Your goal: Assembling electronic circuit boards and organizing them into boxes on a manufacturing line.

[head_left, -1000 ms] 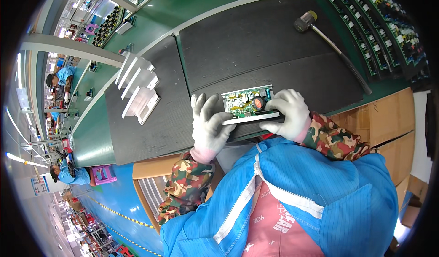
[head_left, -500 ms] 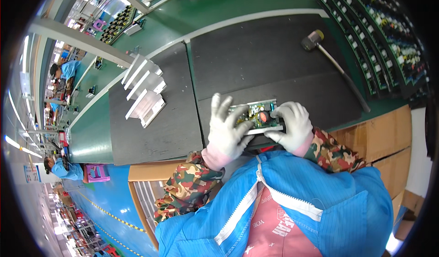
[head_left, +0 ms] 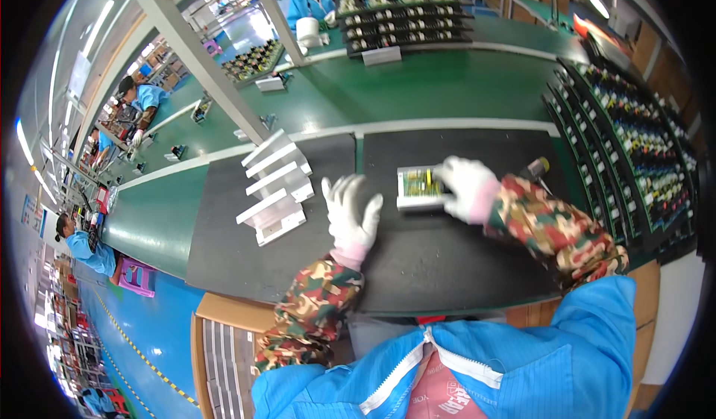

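My gloved right hand (head_left: pixel 468 189) is closed on the right end of a green circuit board (head_left: pixel 419 186) set in a pale metal bracket. The board is over the far part of the black mat (head_left: pixel 447 262); whether it rests there I cannot tell. My fingertips hide its right end. To its left, my gloved left hand (head_left: pixel 350 214) is open above the mat, fingers spread and nothing in them. Left of that hand, several silvery angled metal brackets (head_left: pixel 272 221) stand in a row. Beyond my right forearm shows the head of a mallet (head_left: pixel 535 168); the sleeve covers most of its handle.
Stacked racks of circuit boards (head_left: pixel 634 143) rise at the right. Another board stack (head_left: pixel 403 23) stands across the green bench (head_left: pixel 447 91), near a person in blue (head_left: pixel 317 1). A metal post (head_left: pixel 201 61) crosses the far left. Below the bench's left side is an open carton (head_left: pixel 231 311).
The board in its bracket has moved away from my body with my right hand. My left hand has let go of it and is apart at the left. The view has tilted up.
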`<action>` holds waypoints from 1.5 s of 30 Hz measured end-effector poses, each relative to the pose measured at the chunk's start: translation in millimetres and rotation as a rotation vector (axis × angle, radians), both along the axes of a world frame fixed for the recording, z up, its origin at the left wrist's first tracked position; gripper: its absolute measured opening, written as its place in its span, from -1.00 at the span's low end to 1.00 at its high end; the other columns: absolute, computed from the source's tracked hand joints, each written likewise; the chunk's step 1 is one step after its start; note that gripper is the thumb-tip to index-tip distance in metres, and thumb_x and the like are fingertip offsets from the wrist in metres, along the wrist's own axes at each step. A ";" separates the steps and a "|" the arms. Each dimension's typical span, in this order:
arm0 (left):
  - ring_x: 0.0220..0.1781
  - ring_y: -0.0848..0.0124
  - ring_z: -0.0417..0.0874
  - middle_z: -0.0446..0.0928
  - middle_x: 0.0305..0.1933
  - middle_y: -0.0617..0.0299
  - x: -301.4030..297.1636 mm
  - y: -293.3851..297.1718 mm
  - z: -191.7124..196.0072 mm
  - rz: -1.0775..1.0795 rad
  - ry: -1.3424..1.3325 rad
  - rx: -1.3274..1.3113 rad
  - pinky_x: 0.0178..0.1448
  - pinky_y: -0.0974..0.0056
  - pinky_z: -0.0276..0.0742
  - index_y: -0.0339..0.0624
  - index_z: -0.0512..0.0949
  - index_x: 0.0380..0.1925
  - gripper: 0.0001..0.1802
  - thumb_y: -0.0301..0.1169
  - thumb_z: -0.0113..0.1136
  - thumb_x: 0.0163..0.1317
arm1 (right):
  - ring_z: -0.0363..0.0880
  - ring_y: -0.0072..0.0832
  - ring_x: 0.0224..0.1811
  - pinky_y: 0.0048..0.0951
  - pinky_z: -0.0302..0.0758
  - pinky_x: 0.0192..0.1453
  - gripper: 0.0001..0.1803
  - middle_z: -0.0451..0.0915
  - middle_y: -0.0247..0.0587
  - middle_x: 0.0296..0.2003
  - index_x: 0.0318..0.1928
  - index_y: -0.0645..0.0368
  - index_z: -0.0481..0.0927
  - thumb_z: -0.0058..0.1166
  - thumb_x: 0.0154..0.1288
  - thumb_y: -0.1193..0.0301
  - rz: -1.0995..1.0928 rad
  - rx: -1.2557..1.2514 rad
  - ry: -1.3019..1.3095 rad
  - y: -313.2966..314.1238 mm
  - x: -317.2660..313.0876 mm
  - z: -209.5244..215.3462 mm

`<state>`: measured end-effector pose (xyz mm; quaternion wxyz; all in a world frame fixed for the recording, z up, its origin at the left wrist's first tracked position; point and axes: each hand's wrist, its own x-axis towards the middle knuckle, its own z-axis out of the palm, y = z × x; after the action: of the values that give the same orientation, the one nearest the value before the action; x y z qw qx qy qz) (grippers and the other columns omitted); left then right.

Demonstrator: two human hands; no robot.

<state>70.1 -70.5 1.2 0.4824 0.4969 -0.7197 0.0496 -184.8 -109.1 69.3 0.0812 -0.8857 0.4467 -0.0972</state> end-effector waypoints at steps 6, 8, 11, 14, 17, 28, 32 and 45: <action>0.18 -0.01 0.44 0.49 0.07 0.01 4.3 -8.8 -9.8 0.033 -0.032 -0.074 0.47 -0.24 0.01 -0.23 0.48 0.06 -0.53 -0.22 0.24 0.21 | 0.50 -0.10 0.10 -0.16 0.46 0.19 -0.43 0.49 -0.02 0.00 0.13 0.16 0.45 0.21 0.03 0.43 -0.267 -0.186 0.048 -163.8 28.4 -17.4; 0.18 -0.01 0.44 0.49 0.06 0.02 6.1 -6.4 -8.6 0.031 -0.030 -0.069 0.48 -0.24 0.02 -0.23 0.49 0.05 -0.53 -0.22 0.24 0.20 | 0.51 -0.11 0.10 -0.17 0.47 0.19 -0.46 0.49 -0.03 0.00 0.14 0.15 0.44 0.16 0.07 0.45 -0.342 -0.186 0.056 -201.8 41.2 -36.0; 0.18 0.00 0.44 0.50 0.07 0.03 4.1 -9.2 -11.6 0.019 -0.037 -0.049 0.48 -0.23 0.01 -0.24 0.49 0.04 -0.53 -0.23 0.24 0.18 | 0.51 -0.10 0.14 -0.21 0.48 0.20 -0.46 0.47 -0.04 0.10 0.22 0.12 0.40 0.02 0.16 0.49 -0.439 -0.062 0.060 -226.5 47.3 -53.5; 0.18 -0.01 0.46 0.51 0.06 0.02 7.6 -5.6 -11.9 0.027 -0.022 -0.051 0.50 -0.17 0.01 -0.27 0.50 0.03 -0.55 -0.21 0.20 0.24 | 0.31 -0.08 0.35 -0.08 0.19 0.44 -0.24 0.26 0.00 0.36 0.36 0.07 0.26 0.12 0.10 0.31 -0.371 -0.016 0.183 -221.0 58.5 -40.2; 0.20 -0.03 0.44 0.49 0.08 0.01 4.4 -9.6 -10.3 0.023 0.003 -0.061 0.50 -0.19 0.00 -0.28 0.46 0.08 -0.51 -0.22 0.21 0.24 | 0.22 -0.01 0.38 -0.04 0.12 0.47 -0.19 0.27 0.07 0.34 0.35 0.10 0.28 0.20 0.06 0.20 -0.155 -0.315 -0.049 -183.3 59.3 -19.8; 0.49 -0.23 0.00 0.05 0.48 -0.23 122.8 14.6 32.5 0.528 -0.468 0.124 0.53 -0.11 -0.03 -0.17 0.13 0.44 -0.18 -0.05 0.17 0.28 | 0.28 -0.05 0.36 -0.03 0.22 0.43 -0.31 0.30 -0.01 0.33 0.36 -0.02 0.30 0.09 0.24 0.09 0.368 -0.193 0.101 59.1 -35.6 29.3; 0.43 -0.08 0.20 0.27 0.38 -0.09 197.7 -5.0 22.0 0.675 -0.875 0.502 0.56 -0.06 -0.11 -0.33 0.17 0.37 -0.21 0.02 0.00 0.32 | 0.51 -0.07 0.12 -0.11 0.43 0.23 -0.42 0.51 0.00 0.11 0.25 0.06 0.43 0.07 0.19 0.24 -0.250 -0.280 0.029 91.2 -112.9 93.4; -0.18 0.03 0.62 0.62 -0.29 -0.01 68.1 7.7 75.3 -0.176 -0.730 0.416 0.21 -0.04 0.38 -0.19 0.61 -0.19 -0.76 -0.33 0.12 0.21 | 0.56 -0.03 0.08 -0.17 0.43 0.20 -0.47 0.61 0.14 -0.03 0.10 0.21 0.55 -0.05 0.34 0.05 -1.073 -0.187 0.184 128.0 -364.7 82.6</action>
<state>138.1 -62.8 76.5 0.0880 0.4700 -0.8776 0.0347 -549.5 18.9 151.9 -0.0984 -0.5421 0.8301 -0.0863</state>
